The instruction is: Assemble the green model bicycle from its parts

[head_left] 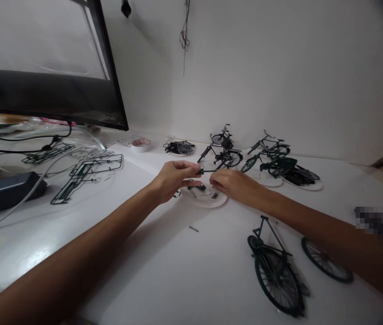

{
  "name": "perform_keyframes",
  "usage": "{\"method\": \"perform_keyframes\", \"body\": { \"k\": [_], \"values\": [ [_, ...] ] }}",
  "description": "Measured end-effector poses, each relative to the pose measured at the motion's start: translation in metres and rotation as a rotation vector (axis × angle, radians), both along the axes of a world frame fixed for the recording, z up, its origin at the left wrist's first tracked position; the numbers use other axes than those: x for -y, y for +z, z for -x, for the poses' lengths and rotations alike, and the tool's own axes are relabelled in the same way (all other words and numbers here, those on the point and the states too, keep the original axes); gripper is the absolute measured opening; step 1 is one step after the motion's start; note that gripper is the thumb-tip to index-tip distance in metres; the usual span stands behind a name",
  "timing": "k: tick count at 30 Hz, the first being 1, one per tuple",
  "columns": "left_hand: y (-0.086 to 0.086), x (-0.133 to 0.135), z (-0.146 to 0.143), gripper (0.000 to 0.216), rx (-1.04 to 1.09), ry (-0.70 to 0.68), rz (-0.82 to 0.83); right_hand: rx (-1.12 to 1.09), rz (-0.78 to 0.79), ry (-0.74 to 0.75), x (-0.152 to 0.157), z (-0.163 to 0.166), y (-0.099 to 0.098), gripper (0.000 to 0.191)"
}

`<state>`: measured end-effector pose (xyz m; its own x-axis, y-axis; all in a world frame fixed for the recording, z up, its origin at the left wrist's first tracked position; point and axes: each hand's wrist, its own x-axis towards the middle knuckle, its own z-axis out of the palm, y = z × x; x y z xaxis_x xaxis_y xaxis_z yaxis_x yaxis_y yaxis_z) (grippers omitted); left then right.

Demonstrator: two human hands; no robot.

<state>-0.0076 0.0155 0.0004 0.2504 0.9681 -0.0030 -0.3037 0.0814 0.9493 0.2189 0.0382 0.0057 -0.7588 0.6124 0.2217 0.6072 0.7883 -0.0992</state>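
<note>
A thin dark part (209, 171) is held up by the paper plate (208, 205). The left hand (177, 178) pinches one end, fingers (191, 170) closed; the right hand (231, 183) curls at the other, grip unclear from here. Working over the plate should catch dropped pieces.

A tape roll (140, 148) lies near a monitor (42, 97) (black-framed).

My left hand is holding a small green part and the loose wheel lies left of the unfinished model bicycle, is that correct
Not quite: the loose wheel lies to the right of the unfinished model bicycle in the head view. Your left hand does hold a small green part.
</note>
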Motion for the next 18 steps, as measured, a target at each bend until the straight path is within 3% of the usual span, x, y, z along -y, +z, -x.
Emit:
{"method": "perform_keyframes", "body": {
  "k": [10,14,18],
  "values": [
    [0.003,0.017,-0.017,0.016,-0.05,-0.079,0.039,-0.162,0.121,-0.228,0.025,-0.034,0.026,0.01],
    [0.001,0.027,-0.027,0.016,-0.09,-0.151,0.053,-0.326,0.3,-0.347,0.037,-0.054,0.022,0.018],
    [-0.002,0.033,-0.032,0.016,-0.12,-0.163,0.071,-0.424,0.418,-0.336,0.045,-0.059,0.017,0.023]
  ]
}}
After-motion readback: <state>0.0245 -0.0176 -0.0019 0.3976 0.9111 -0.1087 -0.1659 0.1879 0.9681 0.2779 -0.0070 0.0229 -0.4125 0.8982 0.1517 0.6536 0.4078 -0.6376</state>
